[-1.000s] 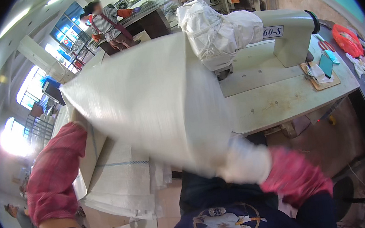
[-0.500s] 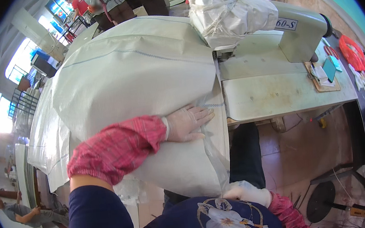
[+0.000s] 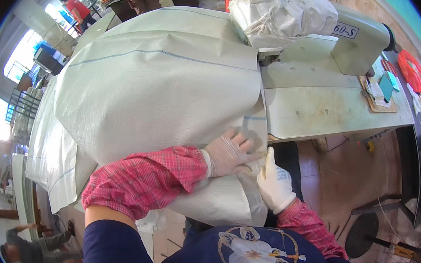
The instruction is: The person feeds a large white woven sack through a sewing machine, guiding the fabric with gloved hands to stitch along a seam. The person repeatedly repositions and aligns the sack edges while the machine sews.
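Observation:
A large white woven plastic sheet (image 3: 164, 90) with blue stitched lines spreads over the work surface and hangs down in front of me. My left hand (image 3: 227, 153), in a thin translucent glove, rests on it near its right edge, fingers apart and slightly bent. Just to the right, my right hand (image 3: 276, 183), in a white glove, grips that edge with the thumb on top; its other fingers are partly hidden. Beyond both hands, the sheet's edge runs under the wrapped head of a sewing machine (image 3: 359, 44).
White plastic wrapping (image 3: 277, 7) covers the machine's head. On the pale machine table (image 3: 322, 108) lies a clipboard (image 3: 379, 96), with red scissors (image 3: 388, 66) beyond it. A red bag (image 3: 412, 72) sits far right. Other people stand at the back and at the left.
My right hand has risen from near my lap to the sheet's edge and taken hold of it. My left hand has shifted slightly right, its fingers more bent.

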`<state>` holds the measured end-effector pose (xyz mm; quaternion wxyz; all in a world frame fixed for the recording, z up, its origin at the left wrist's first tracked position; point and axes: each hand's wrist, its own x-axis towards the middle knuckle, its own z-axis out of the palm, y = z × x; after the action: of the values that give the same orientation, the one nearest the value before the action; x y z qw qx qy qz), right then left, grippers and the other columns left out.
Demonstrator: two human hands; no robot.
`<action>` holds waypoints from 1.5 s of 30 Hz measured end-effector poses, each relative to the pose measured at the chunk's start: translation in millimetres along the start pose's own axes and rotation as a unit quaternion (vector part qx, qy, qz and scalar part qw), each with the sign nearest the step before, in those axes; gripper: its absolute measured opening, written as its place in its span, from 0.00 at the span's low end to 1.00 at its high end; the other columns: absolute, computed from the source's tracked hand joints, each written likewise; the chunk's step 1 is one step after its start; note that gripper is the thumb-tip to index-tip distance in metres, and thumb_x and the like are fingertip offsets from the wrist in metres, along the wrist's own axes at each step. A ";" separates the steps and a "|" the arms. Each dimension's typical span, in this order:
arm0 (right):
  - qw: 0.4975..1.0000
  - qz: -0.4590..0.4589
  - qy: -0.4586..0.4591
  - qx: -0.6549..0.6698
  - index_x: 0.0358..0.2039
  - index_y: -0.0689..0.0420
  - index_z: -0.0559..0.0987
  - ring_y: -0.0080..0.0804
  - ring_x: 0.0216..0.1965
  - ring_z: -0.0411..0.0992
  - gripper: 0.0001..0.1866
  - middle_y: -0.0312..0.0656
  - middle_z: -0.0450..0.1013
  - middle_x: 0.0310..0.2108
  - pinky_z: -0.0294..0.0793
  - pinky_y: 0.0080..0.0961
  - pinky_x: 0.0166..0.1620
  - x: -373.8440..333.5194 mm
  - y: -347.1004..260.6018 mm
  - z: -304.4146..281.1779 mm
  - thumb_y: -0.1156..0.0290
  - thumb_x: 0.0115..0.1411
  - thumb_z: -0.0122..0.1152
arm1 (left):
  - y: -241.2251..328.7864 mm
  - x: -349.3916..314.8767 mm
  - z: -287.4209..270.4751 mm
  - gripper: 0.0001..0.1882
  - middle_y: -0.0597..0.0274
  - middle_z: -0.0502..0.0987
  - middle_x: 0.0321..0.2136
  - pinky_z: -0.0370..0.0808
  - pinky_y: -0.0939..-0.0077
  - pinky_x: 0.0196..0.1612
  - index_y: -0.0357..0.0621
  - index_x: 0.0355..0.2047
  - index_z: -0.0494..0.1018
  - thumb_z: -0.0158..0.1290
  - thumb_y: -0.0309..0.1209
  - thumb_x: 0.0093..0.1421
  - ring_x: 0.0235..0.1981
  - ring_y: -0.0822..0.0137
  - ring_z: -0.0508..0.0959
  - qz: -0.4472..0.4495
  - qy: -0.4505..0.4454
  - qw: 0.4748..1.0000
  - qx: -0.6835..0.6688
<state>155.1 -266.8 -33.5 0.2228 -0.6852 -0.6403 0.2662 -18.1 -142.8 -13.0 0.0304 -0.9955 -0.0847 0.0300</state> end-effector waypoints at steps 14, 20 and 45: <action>0.939 -0.052 -0.098 -0.325 0.61 0.80 0.54 0.42 0.25 0.79 0.34 0.45 0.79 0.26 0.75 0.41 0.30 85.4 9.2 -10.5 0.70 0.60 0.49 | -174.7 -12.9 -39.3 0.16 0.44 0.77 0.43 0.70 0.57 0.54 0.42 0.43 0.79 0.51 0.37 0.59 0.49 0.49 0.75 -0.144 -0.294 0.940 0.096; 0.968 0.066 -0.031 -0.238 0.59 0.59 0.69 0.45 0.45 0.78 0.27 0.52 0.78 0.42 0.76 0.43 0.46 252.7 0.7 -35.7 0.62 0.61 0.48 | -108.2 -35.8 -161.7 0.06 0.58 0.74 0.18 0.75 0.63 0.33 0.47 0.25 0.79 0.54 0.33 0.50 0.27 0.56 0.77 -0.219 -0.170 0.935 0.219; 0.969 -0.094 0.044 0.224 0.40 0.65 0.79 0.36 0.34 0.75 0.11 0.48 0.76 0.31 0.73 0.32 0.40 -25.0 9.8 -67.4 0.73 0.59 0.57 | -14.1 14.2 10.5 0.34 0.46 0.68 0.55 0.64 0.59 0.56 0.33 0.62 0.58 0.47 0.44 0.62 0.52 0.54 0.71 -0.099 0.033 0.993 -0.062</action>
<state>205.5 -290.1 13.3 0.4226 -0.5655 -0.6154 0.3506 -7.1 -125.9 -23.3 -0.0256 -0.9826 -0.1838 -0.0119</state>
